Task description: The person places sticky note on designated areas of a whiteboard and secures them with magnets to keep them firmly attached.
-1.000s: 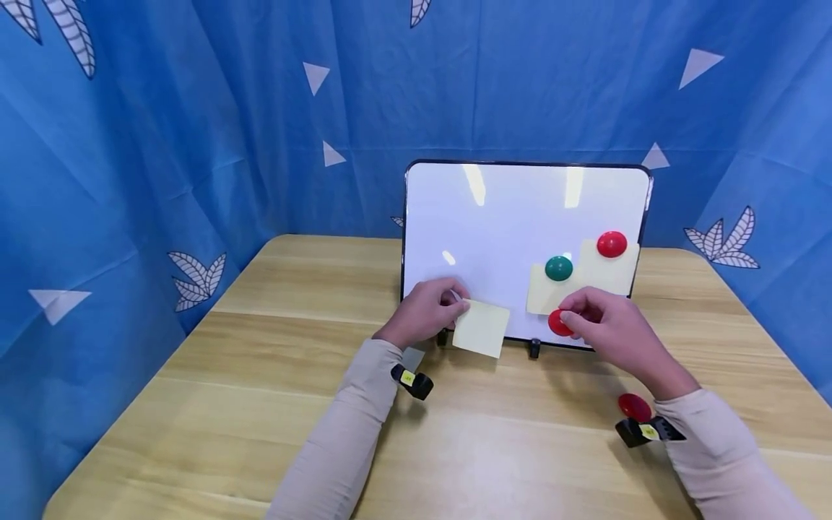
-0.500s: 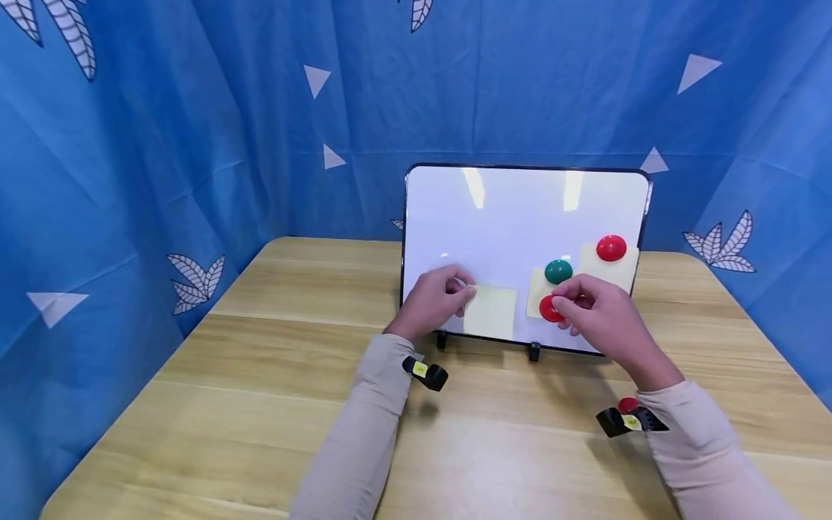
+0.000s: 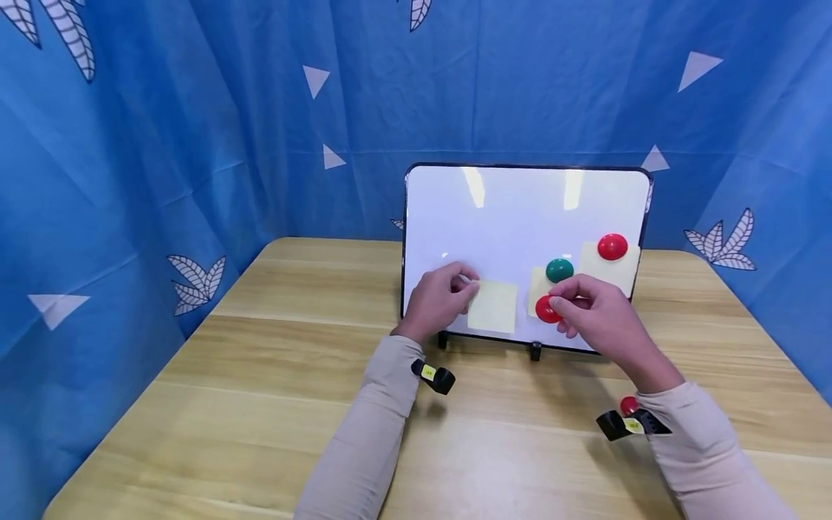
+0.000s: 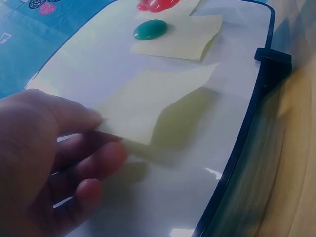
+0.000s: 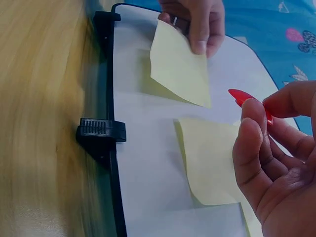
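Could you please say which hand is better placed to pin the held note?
Probably the right hand: it pinches a red magnet near the note, while the left hand is occupied holding that note at the board.

From my station I log a blue curtain (image 3: pixel 247 108) along the far, left and right sides, printed with leaves (image 3: pixel 196 284) and pale triangles (image 3: pixel 698 70); wood-grain table (image 3: pixel 260 361) nearer.
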Available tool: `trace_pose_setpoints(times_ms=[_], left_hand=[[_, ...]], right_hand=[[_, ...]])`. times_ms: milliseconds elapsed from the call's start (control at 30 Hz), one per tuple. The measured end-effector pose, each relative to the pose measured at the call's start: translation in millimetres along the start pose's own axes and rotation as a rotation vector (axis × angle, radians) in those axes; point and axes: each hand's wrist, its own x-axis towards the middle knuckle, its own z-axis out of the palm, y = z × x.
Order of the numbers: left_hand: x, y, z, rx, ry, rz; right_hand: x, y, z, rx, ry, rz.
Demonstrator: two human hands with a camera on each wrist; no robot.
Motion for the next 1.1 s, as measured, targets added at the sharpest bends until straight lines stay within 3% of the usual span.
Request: trace_pose_setpoints(times_ms=[300,1100], left_hand=[[1.9,0.6,5.6,0.020,0.075,-0.009],[1.9,3.0,12.9,0.062,0.131,-0.056]], right_hand=[[3.1,1.7,6.1,0.022,-0.001,0.026],[22.2,-10.0,21.0,-0.081,0.068,-0.030]])
